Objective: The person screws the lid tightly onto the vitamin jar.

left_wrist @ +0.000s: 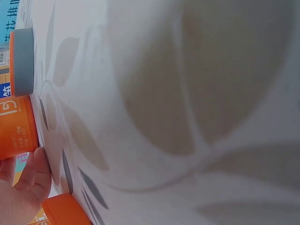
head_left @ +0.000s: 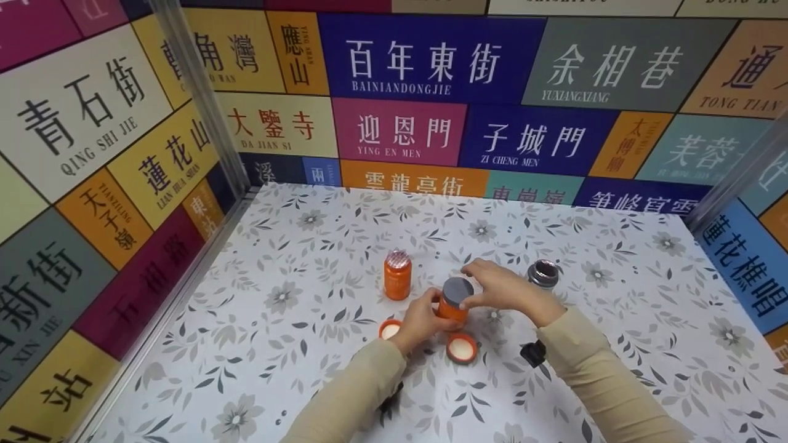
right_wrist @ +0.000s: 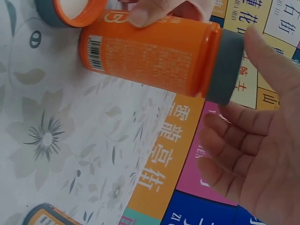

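Observation:
My left hand grips the lower body of an upright orange bottle, its thumb across the label side. A grey cap sits on that bottle. At the cap is my right hand, thumb on one side and index finger on the other; its remaining fingers are bent and hold nothing. An orange-rimmed grey lid lies inside up just in front of the bottle. A second orange-rimmed lid lies beside my left hand, partly hidden by it. In the left wrist view the bottle stands on the table.
Another orange bottle, uncapped with a foil-covered top, stands to the left. Beyond my right wrist is a dark-mouthed container, partly hidden by the arm. A small black object lies by my right sleeve. Sign-printed walls border the floral tabletop.

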{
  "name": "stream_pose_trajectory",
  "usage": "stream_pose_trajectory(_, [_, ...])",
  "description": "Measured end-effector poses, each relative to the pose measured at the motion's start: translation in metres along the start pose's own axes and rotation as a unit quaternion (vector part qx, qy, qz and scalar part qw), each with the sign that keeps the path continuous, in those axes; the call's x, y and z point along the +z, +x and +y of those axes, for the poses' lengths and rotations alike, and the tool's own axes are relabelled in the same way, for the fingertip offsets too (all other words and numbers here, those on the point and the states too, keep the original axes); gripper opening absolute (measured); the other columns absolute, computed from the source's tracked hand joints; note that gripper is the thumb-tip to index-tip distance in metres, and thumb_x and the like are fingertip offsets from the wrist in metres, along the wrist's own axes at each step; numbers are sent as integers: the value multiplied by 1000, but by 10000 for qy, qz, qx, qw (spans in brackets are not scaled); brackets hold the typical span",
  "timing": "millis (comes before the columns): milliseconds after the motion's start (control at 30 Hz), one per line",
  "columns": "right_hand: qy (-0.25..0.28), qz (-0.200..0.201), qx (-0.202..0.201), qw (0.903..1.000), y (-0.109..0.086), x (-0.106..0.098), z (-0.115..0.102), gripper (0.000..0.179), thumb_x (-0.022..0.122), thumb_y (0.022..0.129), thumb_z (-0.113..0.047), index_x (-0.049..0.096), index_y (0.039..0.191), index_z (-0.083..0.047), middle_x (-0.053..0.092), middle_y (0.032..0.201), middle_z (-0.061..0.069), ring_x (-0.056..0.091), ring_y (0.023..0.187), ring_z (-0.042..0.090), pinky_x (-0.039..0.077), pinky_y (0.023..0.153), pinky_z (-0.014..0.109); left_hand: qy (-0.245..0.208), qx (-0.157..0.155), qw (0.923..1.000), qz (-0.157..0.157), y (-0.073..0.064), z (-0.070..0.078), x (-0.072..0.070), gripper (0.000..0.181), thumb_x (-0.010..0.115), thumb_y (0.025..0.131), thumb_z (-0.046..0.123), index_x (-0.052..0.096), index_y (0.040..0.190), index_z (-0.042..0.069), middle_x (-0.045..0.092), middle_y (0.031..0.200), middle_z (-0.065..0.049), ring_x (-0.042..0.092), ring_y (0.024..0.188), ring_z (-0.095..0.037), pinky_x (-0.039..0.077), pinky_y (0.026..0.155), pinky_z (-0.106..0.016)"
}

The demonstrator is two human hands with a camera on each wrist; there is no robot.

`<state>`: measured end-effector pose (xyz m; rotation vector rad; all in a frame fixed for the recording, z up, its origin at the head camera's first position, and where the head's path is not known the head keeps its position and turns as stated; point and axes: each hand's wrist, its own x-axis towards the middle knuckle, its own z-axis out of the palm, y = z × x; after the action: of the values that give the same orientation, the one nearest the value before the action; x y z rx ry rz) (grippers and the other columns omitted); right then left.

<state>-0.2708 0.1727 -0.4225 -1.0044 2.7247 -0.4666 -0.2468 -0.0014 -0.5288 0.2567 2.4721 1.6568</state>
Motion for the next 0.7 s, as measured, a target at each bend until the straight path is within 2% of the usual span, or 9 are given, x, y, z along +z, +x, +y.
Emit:
stream_pose_trajectory(133, [-133,-282,-840,9960,-4,-4,0,54,65,80,0,44,129,5,45,132,24,41,122,40,34,98,52,-35,124,9999,10,-1,0,0,48,81,67,18,53,105,10,60,108,-6,59,88,-13,47,80,-28])
stream_pose_trajectory(200, [-203,-325,-1195,9921,-4,-5,0,49,62,80,6,48,127,4,47,130,23,44,120,38,37,96,50,-9,148,9999,21,-1,0,0,47,81,67,18,53,105,10,61,108,-6,59,87,-13,47,80,-28])
stream_pose_trajectory(267, [-276,-266,-1315,9906,-2,-5,0,44,62,80,6,52,123,3,51,124,21,49,114,35,41,93,48,37,162,9999,35,-1,0,0,47,81,67,19,54,105,11,61,109,-7,59,86,-13,47,80,-28])
stream_pose_trajectory(333, [-315,-166,-1310,9907,-1,-4,0,40,62,81,3,55,120,3,54,117,19,53,107,32,44,89,45,54,129,9999,18,-1,0,0,47,80,68,19,54,106,12,60,110,-6,58,87,-12,47,80,-27])
stream_pose_trajectory(467, [-470,-29,-1042,9934,-1,-1,0,39,65,83,-9,55,119,4,55,106,15,55,93,25,46,80,39,-115,139,9998,-38,-2,0,0,49,80,69,17,53,109,10,60,110,-6,60,88,-12,48,79,-27])
stream_pose_trajectory(700, [-567,162,-272,9979,2,3,-3,41,70,80,-29,58,104,2,57,90,9,51,75,17,44,68,33,-183,145,9997,3,-1,-1,0,48,80,68,14,53,109,9,59,110,-7,61,89,-14,48,81,-27])
